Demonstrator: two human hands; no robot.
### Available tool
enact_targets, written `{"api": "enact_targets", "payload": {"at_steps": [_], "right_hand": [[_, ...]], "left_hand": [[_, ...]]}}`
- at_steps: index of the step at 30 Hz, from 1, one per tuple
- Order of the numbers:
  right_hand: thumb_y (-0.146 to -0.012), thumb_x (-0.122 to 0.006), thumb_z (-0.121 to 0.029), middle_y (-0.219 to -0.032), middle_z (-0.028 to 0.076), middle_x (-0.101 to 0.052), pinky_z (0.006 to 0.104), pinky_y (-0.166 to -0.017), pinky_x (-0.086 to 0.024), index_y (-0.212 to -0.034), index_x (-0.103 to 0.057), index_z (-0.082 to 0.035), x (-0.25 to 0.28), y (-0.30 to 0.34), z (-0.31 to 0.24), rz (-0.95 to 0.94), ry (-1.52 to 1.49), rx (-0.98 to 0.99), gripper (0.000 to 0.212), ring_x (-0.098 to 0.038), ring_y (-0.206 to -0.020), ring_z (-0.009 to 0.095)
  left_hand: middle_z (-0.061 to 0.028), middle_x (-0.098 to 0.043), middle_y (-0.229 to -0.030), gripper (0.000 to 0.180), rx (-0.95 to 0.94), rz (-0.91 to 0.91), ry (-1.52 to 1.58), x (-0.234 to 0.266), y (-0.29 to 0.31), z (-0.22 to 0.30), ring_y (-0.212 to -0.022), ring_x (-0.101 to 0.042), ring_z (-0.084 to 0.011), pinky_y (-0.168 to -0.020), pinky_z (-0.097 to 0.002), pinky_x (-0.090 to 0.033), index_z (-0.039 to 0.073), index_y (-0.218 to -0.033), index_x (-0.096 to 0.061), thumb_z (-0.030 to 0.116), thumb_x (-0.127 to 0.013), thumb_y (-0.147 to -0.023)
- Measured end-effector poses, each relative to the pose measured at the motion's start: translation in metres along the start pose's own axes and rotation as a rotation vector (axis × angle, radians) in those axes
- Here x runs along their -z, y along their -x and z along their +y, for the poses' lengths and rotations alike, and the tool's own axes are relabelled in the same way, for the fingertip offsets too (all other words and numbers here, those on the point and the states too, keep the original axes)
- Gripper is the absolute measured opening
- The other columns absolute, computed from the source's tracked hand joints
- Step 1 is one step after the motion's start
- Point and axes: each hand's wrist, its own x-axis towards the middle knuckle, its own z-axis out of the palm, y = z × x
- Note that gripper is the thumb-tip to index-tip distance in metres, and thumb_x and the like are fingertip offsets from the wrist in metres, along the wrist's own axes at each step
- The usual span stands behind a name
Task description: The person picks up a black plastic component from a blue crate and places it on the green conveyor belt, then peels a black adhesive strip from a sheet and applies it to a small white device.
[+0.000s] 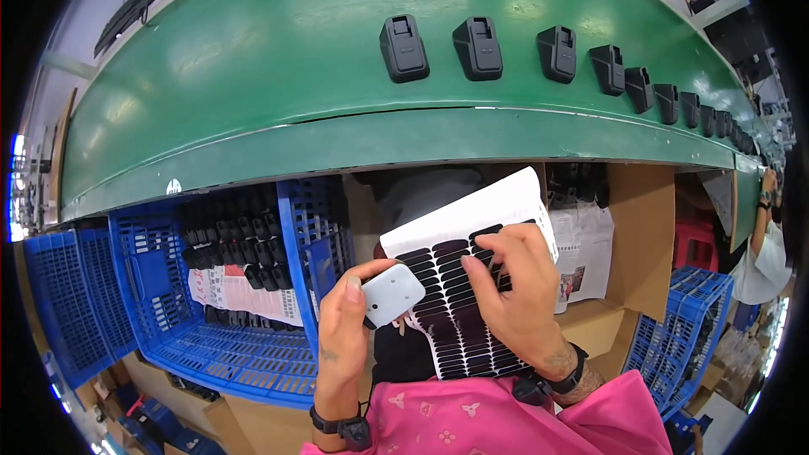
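Observation:
My left hand is closed round a small device with a pale, rounded rectangular face, a few small dots on it and a dark lower end. A white sheet of black oblong stickers lies on my lap, its top edge curling up. Over the sheet's right side, my right hand is curled, thumb and index finger brought close together at the upper stickers. Anything between those fingertips is too small to make out.
Along the green bench stands a row of black docks. Left of me, a blue crate holds many black units. To the right are a cardboard box with newspaper and another blue crate. A person is at far right.

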Motion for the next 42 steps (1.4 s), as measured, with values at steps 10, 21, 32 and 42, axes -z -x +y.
{"api": "enact_targets", "payload": {"at_steps": [10,21,32,42], "right_hand": [[-0.077,-0.069,-0.002,-0.081,0.009,-0.056,0.0264,-0.053,-0.044,-0.083,-0.058,0.0,-0.015,0.001,0.008,-0.023,-0.001,0.119,0.013,-0.053,-0.059,0.016],[-0.078,-0.066,0.0,-0.079,0.008,-0.055,0.0249,-0.054,-0.043,-0.081,-0.057,0.0,-0.01,0.003,0.006,-0.075,-0.09,0.064,0.01,-0.052,-0.06,0.014],[-0.085,-0.057,0.004,-0.068,0.002,-0.055,0.0181,-0.047,-0.039,-0.088,-0.05,0.003,0.055,0.0,-0.043,-0.343,-1.065,-0.499,0.008,-0.051,-0.056,0.002],[-0.082,-0.06,0.005,-0.071,0.002,-0.058,0.0171,-0.051,-0.041,-0.085,-0.053,0.004,0.057,-0.004,-0.046,-0.332,-1.02,-0.486,0.007,-0.052,-0.06,0.001]], "left_hand": [[-0.0086,-0.056,-0.083,0.07,-0.278,0.416,0.272,-0.009,0.016,0.006,-0.066,-0.054,-0.0157,-0.053,-0.0251,-0.042,-0.002,-0.117,-0.046,0.062,-0.035,-0.091],[-0.0158,-0.06,-0.092,0.07,-0.151,0.005,0.217,-0.029,0.02,0.026,-0.073,-0.064,-0.0215,-0.064,-0.0302,-0.052,-0.007,-0.125,-0.041,0.039,-0.069,-0.081],[-0.0158,-0.058,-0.101,0.043,-0.141,-0.148,-0.06,-0.055,0.023,0.022,-0.084,-0.058,-0.0181,-0.076,-0.0296,-0.047,-0.001,-0.125,-0.037,0.015,-0.049,-0.088],[-0.0181,-0.062,-0.096,0.041,-0.282,-0.211,-0.27,-0.063,0.02,0.034,-0.079,-0.063,-0.0248,-0.071,-0.033,-0.05,-0.003,-0.122,-0.039,0.014,-0.052,-0.086]]}}
